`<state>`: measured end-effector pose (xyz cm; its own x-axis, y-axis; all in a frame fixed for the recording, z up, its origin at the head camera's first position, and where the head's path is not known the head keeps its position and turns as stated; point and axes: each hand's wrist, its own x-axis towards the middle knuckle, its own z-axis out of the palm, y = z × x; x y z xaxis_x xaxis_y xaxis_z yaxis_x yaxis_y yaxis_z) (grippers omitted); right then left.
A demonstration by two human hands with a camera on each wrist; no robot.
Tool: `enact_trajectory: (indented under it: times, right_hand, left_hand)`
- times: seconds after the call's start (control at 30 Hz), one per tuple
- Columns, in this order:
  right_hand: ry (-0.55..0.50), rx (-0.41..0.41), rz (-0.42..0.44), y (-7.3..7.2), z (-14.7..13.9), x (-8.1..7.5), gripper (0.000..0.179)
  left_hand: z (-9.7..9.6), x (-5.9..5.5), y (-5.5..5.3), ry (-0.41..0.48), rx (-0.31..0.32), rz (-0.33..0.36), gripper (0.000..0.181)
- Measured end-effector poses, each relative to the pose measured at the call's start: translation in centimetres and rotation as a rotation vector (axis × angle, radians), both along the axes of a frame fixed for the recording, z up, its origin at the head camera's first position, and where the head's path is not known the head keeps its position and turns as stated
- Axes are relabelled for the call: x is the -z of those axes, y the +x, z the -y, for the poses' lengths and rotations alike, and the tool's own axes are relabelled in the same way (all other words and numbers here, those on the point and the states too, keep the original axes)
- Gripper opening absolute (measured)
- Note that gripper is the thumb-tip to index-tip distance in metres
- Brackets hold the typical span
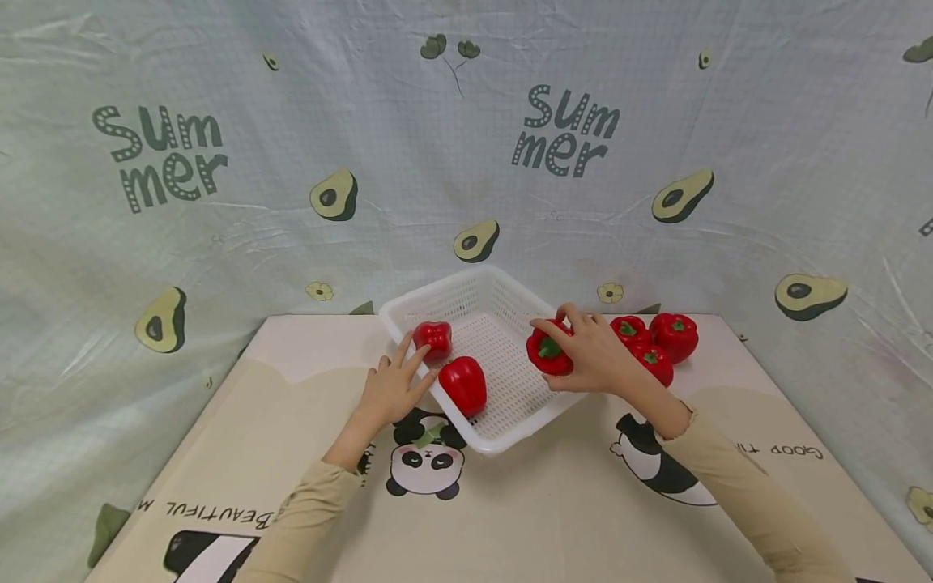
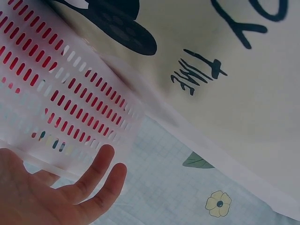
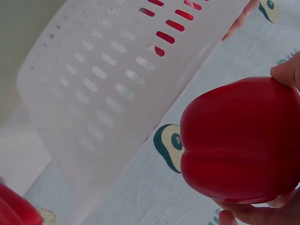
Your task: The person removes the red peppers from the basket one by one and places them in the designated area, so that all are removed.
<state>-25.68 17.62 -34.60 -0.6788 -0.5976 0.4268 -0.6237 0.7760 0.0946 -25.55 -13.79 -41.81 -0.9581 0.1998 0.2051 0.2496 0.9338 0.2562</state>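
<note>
My right hand [image 1: 594, 350] grips a red bell pepper [image 1: 543, 353] with a green stem, over the right side of a white plastic basket [image 1: 503, 444]. The right wrist view shows this bell pepper [image 3: 239, 140] large between thumb and fingers, beside the basket's slotted wall [image 3: 103, 89]. On the basket's left rim rests my left hand [image 1: 394, 387], its fingers spread and reaching over the edge. Two red bell peppers lie inside at the left: a smaller one [image 1: 436, 340] by the fingertips and a larger one [image 1: 463, 385] nearer me. In the left wrist view the left fingers [image 2: 91, 176] show against the slotted wall.
Several red bell peppers [image 1: 674, 336] stand in a cluster on the table right of the basket. The table [image 1: 510, 518] wears a beige cover with panda prints. Behind it hangs a pale curtain [image 1: 408, 146] with avocado prints.
</note>
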Motion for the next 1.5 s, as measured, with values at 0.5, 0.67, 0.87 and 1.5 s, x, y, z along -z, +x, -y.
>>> enact_trajectory:
  times: [0.5, 0.67, 0.87, 1.5]
  right_hand:
    - [-0.057, 0.035, -0.074, 1.5, -3.0, 0.2, 0.072]
    - [-0.105, 0.050, -0.097, 2.0, -4.3, 0.8, 0.066]
    - [-0.122, 0.068, -0.152, 2.3, -6.0, 1.4, 0.056]
    - [-0.167, 0.269, -0.105, 3.7, -11.6, 2.2, 0.068]
  left_hand:
    - [0.1, 0.0, 0.0, 0.012, 0.002, -0.001, 0.058]
    - [0.1, 0.2, -0.1, 0.002, 0.002, -0.009, 0.058]
    - [0.1, 0.2, -0.1, 0.005, 0.004, -0.017, 0.057]
    - [0.0, 0.2, -0.1, 0.013, 0.010, -0.033, 0.057]
